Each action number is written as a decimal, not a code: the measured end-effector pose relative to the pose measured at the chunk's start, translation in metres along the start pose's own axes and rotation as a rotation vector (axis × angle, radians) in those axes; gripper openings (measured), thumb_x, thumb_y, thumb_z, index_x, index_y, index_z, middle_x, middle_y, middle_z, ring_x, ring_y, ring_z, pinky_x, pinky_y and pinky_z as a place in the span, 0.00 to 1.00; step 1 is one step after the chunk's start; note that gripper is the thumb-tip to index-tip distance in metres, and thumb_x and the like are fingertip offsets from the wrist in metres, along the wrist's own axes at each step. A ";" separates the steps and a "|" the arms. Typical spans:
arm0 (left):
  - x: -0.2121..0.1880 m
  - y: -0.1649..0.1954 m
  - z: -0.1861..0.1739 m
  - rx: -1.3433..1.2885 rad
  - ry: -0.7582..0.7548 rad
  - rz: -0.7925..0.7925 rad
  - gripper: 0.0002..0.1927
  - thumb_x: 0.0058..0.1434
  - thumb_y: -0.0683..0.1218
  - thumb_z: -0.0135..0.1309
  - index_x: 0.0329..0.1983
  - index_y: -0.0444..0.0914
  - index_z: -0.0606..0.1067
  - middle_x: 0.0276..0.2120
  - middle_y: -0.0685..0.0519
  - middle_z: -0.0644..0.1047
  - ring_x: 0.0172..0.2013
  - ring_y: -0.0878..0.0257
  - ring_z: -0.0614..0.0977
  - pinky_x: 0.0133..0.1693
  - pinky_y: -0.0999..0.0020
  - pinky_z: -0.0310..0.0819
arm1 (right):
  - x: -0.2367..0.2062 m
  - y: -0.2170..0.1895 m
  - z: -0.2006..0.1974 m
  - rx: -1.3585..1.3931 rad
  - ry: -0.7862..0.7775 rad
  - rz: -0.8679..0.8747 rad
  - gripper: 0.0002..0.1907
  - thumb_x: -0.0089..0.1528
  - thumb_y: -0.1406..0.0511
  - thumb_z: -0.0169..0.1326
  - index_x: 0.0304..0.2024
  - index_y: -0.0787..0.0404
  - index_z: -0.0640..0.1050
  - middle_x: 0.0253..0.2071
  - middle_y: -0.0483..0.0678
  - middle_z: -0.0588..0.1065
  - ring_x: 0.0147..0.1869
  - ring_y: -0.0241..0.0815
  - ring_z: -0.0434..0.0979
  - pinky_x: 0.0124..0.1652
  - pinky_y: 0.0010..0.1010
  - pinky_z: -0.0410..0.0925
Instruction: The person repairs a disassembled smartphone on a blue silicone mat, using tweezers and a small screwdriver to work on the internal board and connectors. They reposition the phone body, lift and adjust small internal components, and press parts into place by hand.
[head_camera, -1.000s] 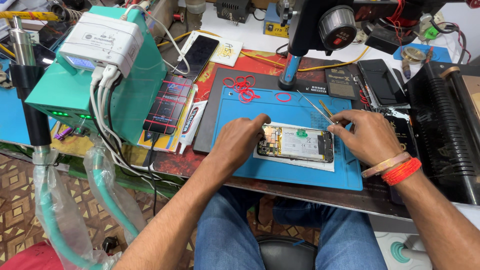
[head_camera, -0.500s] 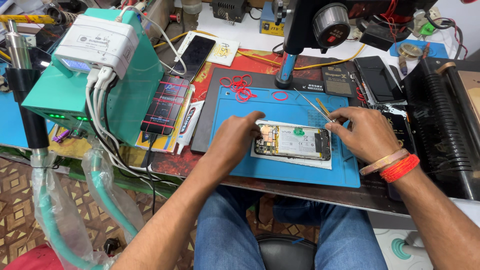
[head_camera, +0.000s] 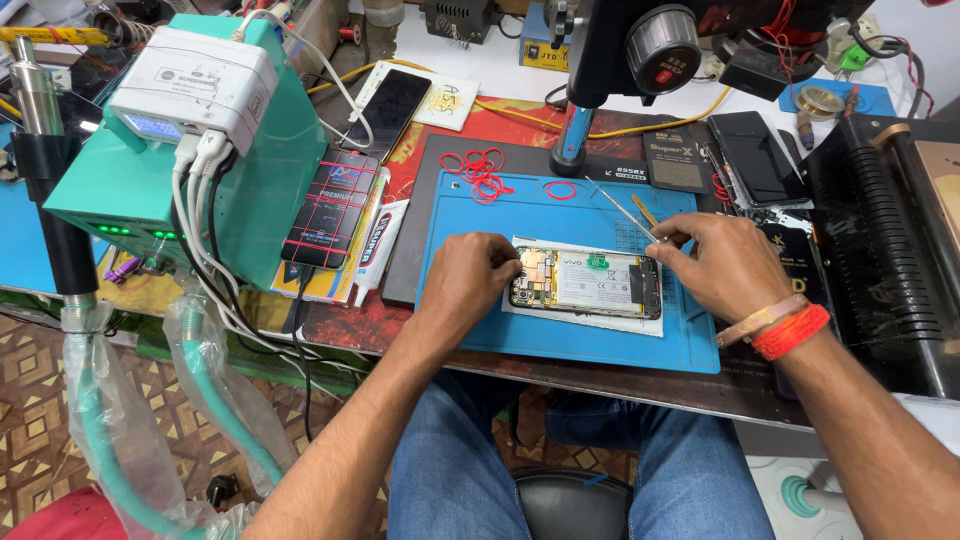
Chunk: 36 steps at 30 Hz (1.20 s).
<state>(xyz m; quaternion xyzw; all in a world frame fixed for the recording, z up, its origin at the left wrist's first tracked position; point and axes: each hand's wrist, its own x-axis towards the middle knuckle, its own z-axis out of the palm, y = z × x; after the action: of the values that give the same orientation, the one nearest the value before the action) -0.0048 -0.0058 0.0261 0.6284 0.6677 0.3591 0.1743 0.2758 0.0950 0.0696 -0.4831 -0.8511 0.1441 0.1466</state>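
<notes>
In the middle of the head view, an opened phone (head_camera: 588, 283) is lying back-off on a white sheet on the blue work mat (head_camera: 560, 215), with its battery and circuit board showing; judging by that, the rear cover is already removed and the inner parts are still seated, so the work inside looks to be at an early or middle stage. The left hand (head_camera: 470, 283) is coming in from the lower left of the frame, palm down, and is resting against the phone's left end, its fingers curled together over the board edge as if steadying it; whether they are pinching any small part I cannot tell. The right hand (head_camera: 722, 264) is reaching in from the lower right, the wrist wearing a red and copper band, and its fingers are pinched together on a pair of tweezers (head_camera: 622, 209) whose thin tips are pointing toward the upper left, above the phone's top right corner. Red rubber bands (head_camera: 478, 170) are lying scattered near the mat's upper left corner. To the left of the frame a teal machine (head_camera: 255, 180) is standing with a white charger box on top, and a phone bound with red bands (head_camera: 331, 209) is leaning just beside it. Toward the upper right, a black microscope stand (head_camera: 640, 45) is rising over the bench.
</notes>
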 end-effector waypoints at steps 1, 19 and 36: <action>0.001 0.002 0.000 0.008 0.000 -0.007 0.09 0.55 0.45 0.61 0.35 0.35 0.83 0.31 0.42 0.83 0.33 0.49 0.86 0.39 0.57 0.79 | 0.003 0.003 0.001 -0.033 -0.002 0.004 0.16 0.60 0.57 0.61 0.45 0.59 0.85 0.37 0.57 0.82 0.38 0.56 0.83 0.41 0.45 0.74; -0.008 -0.003 0.004 -0.424 0.100 -0.141 0.06 0.58 0.40 0.62 0.36 0.31 0.80 0.29 0.50 0.84 0.32 0.65 0.87 0.36 0.70 0.81 | 0.035 0.048 0.017 -0.139 -0.034 0.155 0.19 0.55 0.57 0.67 0.40 0.65 0.85 0.34 0.58 0.82 0.38 0.57 0.83 0.44 0.44 0.73; -0.029 -0.026 0.015 -0.708 0.046 0.017 0.30 0.60 0.36 0.62 0.64 0.38 0.66 0.38 0.48 0.85 0.41 0.64 0.87 0.45 0.68 0.81 | 0.005 -0.049 0.036 1.083 0.012 -0.153 0.11 0.65 0.73 0.57 0.50 0.67 0.73 0.46 0.55 0.82 0.49 0.39 0.83 0.41 0.27 0.77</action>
<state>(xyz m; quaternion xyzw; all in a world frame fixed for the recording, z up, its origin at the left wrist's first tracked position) -0.0087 -0.0286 -0.0087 0.5264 0.5003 0.5837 0.3631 0.2212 0.0714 0.0566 -0.2759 -0.6871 0.5480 0.3892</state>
